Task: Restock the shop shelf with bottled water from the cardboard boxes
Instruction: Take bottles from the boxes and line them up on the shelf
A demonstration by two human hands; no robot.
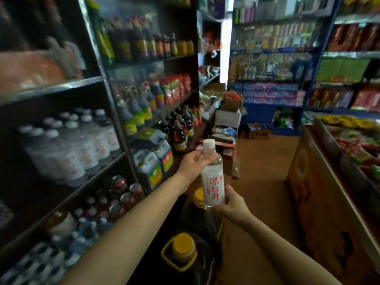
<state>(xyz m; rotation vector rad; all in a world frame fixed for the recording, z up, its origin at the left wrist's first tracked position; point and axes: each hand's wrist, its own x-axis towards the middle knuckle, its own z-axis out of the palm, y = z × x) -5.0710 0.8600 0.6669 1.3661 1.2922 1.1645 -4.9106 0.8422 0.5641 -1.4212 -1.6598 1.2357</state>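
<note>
left hand [193, 161] grips the water bottle [212, 177] at its neck, right hand [232, 206] clasps its base. held upright between both, likely steadied for the shelf [67, 177] at left.

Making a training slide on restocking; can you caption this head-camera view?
Both hands, left and right, hold a water bottle beside the shelf of matching bottles.

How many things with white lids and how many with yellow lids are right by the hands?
Clear plastic water bottle with white lid, held by left hand and right hand: 1
Dark oil jugs with yellow lids: 2
Total: 3
</note>
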